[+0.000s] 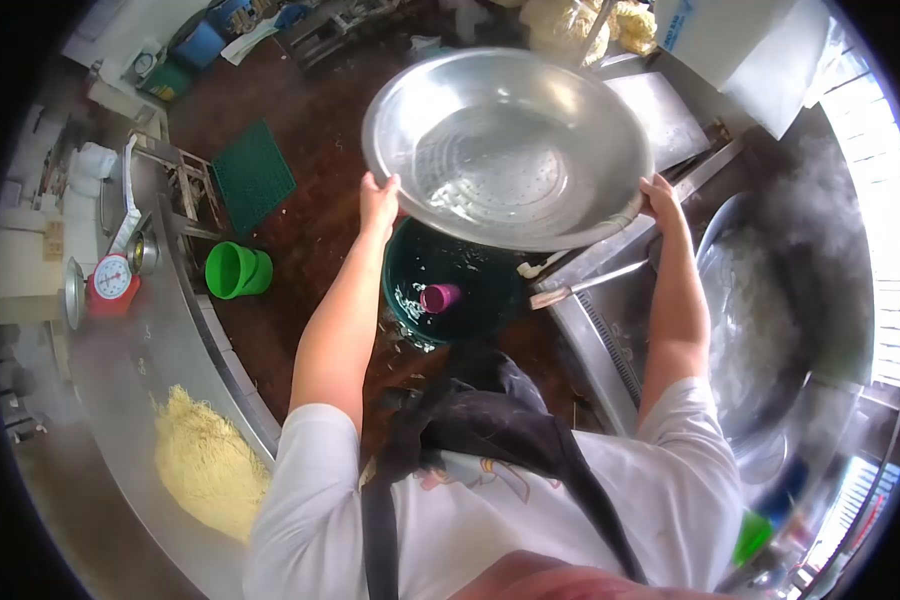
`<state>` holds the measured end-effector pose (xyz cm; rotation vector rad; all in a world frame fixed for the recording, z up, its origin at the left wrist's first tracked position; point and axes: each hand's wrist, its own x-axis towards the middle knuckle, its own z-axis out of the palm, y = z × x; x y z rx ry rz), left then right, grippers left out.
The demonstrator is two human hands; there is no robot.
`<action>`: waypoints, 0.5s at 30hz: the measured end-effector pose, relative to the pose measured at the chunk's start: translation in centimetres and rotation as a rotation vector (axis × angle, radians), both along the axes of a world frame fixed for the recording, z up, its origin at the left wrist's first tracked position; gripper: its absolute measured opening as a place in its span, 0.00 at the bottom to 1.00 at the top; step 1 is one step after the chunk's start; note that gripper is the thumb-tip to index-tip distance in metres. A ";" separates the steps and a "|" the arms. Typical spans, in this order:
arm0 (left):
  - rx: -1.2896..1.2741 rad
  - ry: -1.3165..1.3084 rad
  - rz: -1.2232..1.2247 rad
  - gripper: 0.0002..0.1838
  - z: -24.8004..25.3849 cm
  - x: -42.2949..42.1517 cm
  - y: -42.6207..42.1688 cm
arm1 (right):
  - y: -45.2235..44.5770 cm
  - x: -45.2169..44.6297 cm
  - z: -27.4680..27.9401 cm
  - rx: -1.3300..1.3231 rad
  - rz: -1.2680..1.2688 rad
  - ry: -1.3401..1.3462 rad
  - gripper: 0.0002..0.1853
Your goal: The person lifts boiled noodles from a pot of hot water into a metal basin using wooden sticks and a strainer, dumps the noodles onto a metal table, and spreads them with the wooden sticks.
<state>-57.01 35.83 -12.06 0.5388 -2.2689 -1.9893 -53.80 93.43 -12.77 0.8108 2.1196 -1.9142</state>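
Note:
A large round metal basin (pixel 500 150), with what look like small holes or drops on its bottom, is held up in front of me by both hands. My left hand (pixel 379 200) grips its rim at the near left. On the opposite side, my right hand (pixel 659 199) is closed on the rim at the right. Below the basin stands a dark green tub (pixel 402 290) of water, partly hidden by it. A pink cup (pixel 440 297) floats or rests in the tub.
To the right, a large wok (pixel 750 310) steams beside a wooden-handled tool (pixel 580 288). Yellow noodles (pixel 208 465) are heaped on the metal counter (pixel 120 390) at left, near a red scale (pixel 112 282). A green bucket (pixel 232 270) and green mat (pixel 253 178) are on the floor.

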 end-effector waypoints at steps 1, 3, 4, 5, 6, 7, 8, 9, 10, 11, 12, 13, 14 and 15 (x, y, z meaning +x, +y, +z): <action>0.105 -0.121 -0.151 0.26 -0.7 -1.0 0.6 | 0.3 0.2 -0.1 0.089 -0.053 -0.024 0.29; 0.296 -0.438 -0.364 0.32 -2.7 -1.5 1.9 | 0.9 1.6 -0.4 0.270 -0.166 -0.088 0.32; 0.317 -0.454 -0.414 0.35 -2.3 -1.2 2.8 | 2.2 1.8 -2.6 0.291 -0.209 -0.119 0.39; 0.337 -0.479 -0.456 0.38 -2.0 -0.6 3.3 | 2.8 2.2 -3.1 0.304 -0.223 -0.142 0.39; 0.364 -0.513 -0.485 0.41 -2.0 0.8 3.5 | 3.2 2.9 -3.7 0.320 -0.226 -0.176 0.38; 0.429 -0.570 -0.452 0.45 -0.7 2.2 3.2 | 3.2 3.6 -4.5 0.335 -0.220 -0.210 0.38; 0.479 -0.556 -0.479 0.45 -0.4 3.5 1.9 | 3.9 3.9 -5.8 0.340 -0.261 -0.171 0.40; 0.527 -0.529 -0.504 0.45 0.2 4.6 0.3 | 4.7 3.5 -6.7 0.392 -0.218 -0.213 0.41; 0.483 -0.497 -0.491 0.44 1.1 6.5 -1.5 | 4.4 3.3 -6.9 0.460 -0.274 -0.191 0.38; 0.414 -0.462 -0.468 0.42 1.7 8.6 -3.7 | 4.4 3.2 -7.4 0.526 -0.329 -0.166 0.35; 0.336 -0.463 -0.428 0.41 2.2 11.2 -6.3 | 6.7 2.4 -9.3 0.512 -0.308 -0.282 0.32; 0.255 -0.458 -0.384 0.40 2.8 14.0 -9.4 | 9.5 0.9 -11.7 0.498 -0.283 -0.390 0.30; 0.216 -0.459 -0.289 0.38 3.3 17.3 -12.6 | 10.4 0.6 -12.5 0.451 -0.316 -0.336 0.26; 0.179 -0.463 -0.195 0.37 3.7 20.9 -15.8 | 10.8 0.1 -12.8 0.403 -0.348 -0.287 0.23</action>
